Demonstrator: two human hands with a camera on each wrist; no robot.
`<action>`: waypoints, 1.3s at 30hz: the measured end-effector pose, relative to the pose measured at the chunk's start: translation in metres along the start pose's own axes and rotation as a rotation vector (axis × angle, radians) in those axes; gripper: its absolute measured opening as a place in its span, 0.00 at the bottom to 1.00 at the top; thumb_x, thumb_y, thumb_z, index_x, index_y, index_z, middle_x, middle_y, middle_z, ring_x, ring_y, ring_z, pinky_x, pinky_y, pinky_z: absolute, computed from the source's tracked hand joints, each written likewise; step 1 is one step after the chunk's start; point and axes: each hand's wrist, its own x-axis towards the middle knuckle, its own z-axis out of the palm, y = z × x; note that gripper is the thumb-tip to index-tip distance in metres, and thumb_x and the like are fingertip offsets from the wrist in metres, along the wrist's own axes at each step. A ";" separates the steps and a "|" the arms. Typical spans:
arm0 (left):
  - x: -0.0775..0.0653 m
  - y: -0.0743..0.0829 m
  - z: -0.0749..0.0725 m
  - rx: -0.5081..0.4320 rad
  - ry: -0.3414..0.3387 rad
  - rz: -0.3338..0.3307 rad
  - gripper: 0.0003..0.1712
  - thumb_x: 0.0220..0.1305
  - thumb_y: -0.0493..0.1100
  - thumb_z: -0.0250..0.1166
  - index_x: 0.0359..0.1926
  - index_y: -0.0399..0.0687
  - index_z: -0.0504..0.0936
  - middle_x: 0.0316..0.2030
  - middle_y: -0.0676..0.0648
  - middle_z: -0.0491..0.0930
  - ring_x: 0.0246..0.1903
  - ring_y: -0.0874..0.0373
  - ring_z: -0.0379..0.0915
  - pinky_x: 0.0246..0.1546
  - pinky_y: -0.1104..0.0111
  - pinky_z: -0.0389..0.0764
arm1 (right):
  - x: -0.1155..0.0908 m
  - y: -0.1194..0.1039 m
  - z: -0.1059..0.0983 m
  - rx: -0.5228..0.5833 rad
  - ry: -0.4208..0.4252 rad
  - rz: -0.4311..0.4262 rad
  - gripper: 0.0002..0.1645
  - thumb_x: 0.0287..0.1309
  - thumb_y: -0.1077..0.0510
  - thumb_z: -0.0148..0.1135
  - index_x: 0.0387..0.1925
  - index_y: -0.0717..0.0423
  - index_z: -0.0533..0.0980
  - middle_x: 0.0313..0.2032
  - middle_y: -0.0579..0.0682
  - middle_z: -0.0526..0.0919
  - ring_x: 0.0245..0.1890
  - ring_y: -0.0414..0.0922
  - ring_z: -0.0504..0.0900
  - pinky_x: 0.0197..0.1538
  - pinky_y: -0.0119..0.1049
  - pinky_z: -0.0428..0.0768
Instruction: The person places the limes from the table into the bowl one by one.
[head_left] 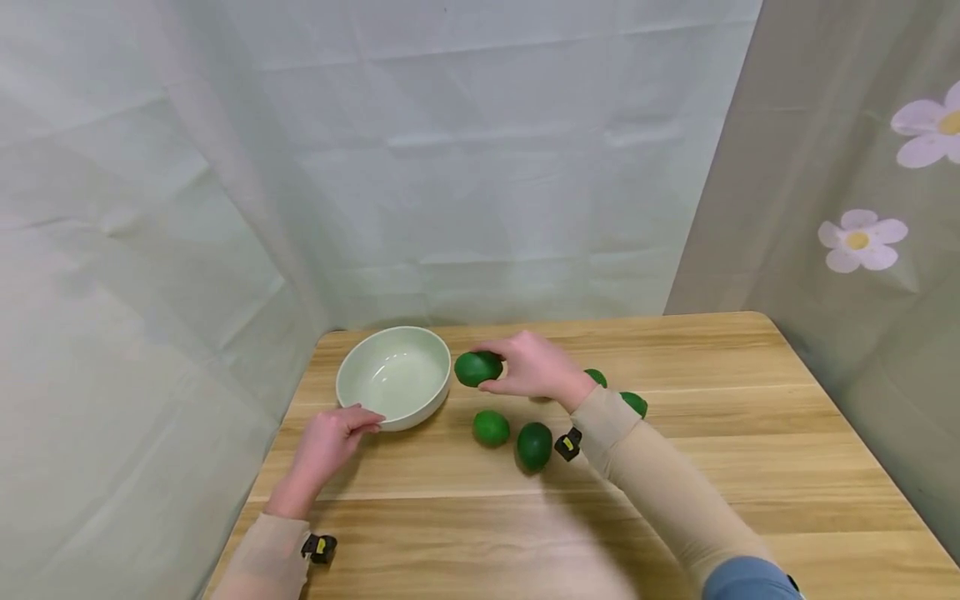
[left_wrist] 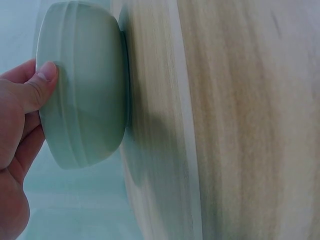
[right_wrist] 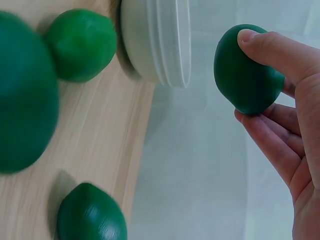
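My left hand (head_left: 330, 442) pinches the near rim of a pale green bowl (head_left: 393, 375). In the left wrist view the thumb presses the outside of the bowl (left_wrist: 90, 90), which stands on the table. Just right of the bowl, my right hand (head_left: 536, 367) holds a dark green oval fruit (head_left: 478, 368) above the table. Its thumb lies on one side of the fruit (right_wrist: 247, 70), the fingertips on the other. The bowl's inside shows no fruit. Below the right hand lie a brighter green lime (head_left: 491, 427) and another dark green oval fruit (head_left: 534, 447).
Two more green fruits, one (head_left: 633, 404) beside the right sleeve and one (head_left: 596, 377) behind the wrist, are partly hidden by that arm. The wooden table (head_left: 750, 458) reaches back to a pale curtain (head_left: 487, 167). A flowered curtain (head_left: 847, 167) hangs at the right.
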 end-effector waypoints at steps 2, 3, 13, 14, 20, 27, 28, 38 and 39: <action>0.000 0.000 0.001 -0.002 0.002 0.004 0.14 0.51 0.29 0.83 0.38 0.46 0.95 0.35 0.48 0.92 0.41 0.44 0.91 0.45 0.48 0.93 | 0.008 -0.002 0.002 -0.011 -0.014 -0.007 0.31 0.60 0.47 0.81 0.63 0.50 0.83 0.44 0.45 0.91 0.33 0.36 0.85 0.41 0.30 0.86; 0.000 0.000 0.001 0.001 0.003 0.005 0.14 0.51 0.29 0.83 0.38 0.46 0.95 0.35 0.48 0.92 0.41 0.44 0.91 0.45 0.48 0.93 | 0.012 -0.003 0.004 -0.022 -0.020 -0.012 0.32 0.60 0.47 0.81 0.63 0.50 0.83 0.45 0.45 0.91 0.33 0.36 0.86 0.41 0.30 0.87; 0.000 0.000 0.006 0.000 0.019 0.011 0.14 0.50 0.28 0.83 0.37 0.45 0.94 0.35 0.48 0.92 0.40 0.44 0.91 0.46 0.48 0.92 | 0.045 -0.014 0.023 -0.059 -0.058 -0.044 0.30 0.58 0.48 0.83 0.60 0.51 0.84 0.46 0.44 0.91 0.38 0.37 0.86 0.45 0.29 0.86; 0.001 0.001 0.006 -0.001 0.021 0.014 0.14 0.50 0.29 0.83 0.37 0.46 0.94 0.35 0.48 0.92 0.40 0.44 0.92 0.46 0.48 0.92 | 0.048 -0.015 0.025 -0.065 -0.067 -0.043 0.31 0.58 0.47 0.82 0.61 0.51 0.84 0.46 0.44 0.91 0.38 0.37 0.86 0.46 0.29 0.86; 0.005 0.003 0.009 -0.002 0.028 0.027 0.14 0.50 0.30 0.84 0.38 0.46 0.95 0.35 0.49 0.92 0.39 0.47 0.92 0.47 0.48 0.92 | 0.063 -0.024 0.036 -0.098 -0.106 -0.054 0.31 0.59 0.45 0.81 0.61 0.51 0.83 0.45 0.45 0.91 0.39 0.38 0.86 0.46 0.29 0.86; 0.007 0.006 0.011 -0.002 0.044 0.033 0.14 0.49 0.30 0.84 0.37 0.46 0.95 0.34 0.49 0.92 0.38 0.47 0.92 0.46 0.48 0.92 | 0.075 -0.029 0.047 -0.127 -0.147 -0.039 0.30 0.60 0.44 0.80 0.60 0.49 0.83 0.43 0.42 0.90 0.38 0.37 0.85 0.45 0.28 0.85; 0.007 0.006 0.011 -0.003 0.046 0.037 0.14 0.49 0.30 0.84 0.37 0.46 0.95 0.34 0.49 0.92 0.38 0.46 0.92 0.46 0.48 0.92 | 0.077 -0.029 0.048 -0.134 -0.155 -0.032 0.30 0.60 0.44 0.80 0.60 0.49 0.84 0.43 0.42 0.90 0.38 0.37 0.85 0.45 0.28 0.85; 0.006 0.008 0.012 0.002 0.068 0.053 0.14 0.47 0.30 0.84 0.36 0.45 0.94 0.34 0.48 0.92 0.39 0.45 0.92 0.45 0.48 0.92 | 0.095 -0.033 0.066 -0.229 -0.221 -0.041 0.22 0.57 0.45 0.81 0.50 0.47 0.84 0.34 0.36 0.84 0.33 0.37 0.81 0.40 0.31 0.82; 0.006 0.008 0.011 0.005 0.069 0.057 0.14 0.47 0.30 0.84 0.36 0.45 0.94 0.34 0.48 0.92 0.39 0.44 0.92 0.45 0.48 0.92 | 0.097 -0.033 0.068 -0.231 -0.226 -0.044 0.22 0.57 0.45 0.81 0.50 0.47 0.84 0.34 0.36 0.84 0.33 0.36 0.80 0.40 0.30 0.82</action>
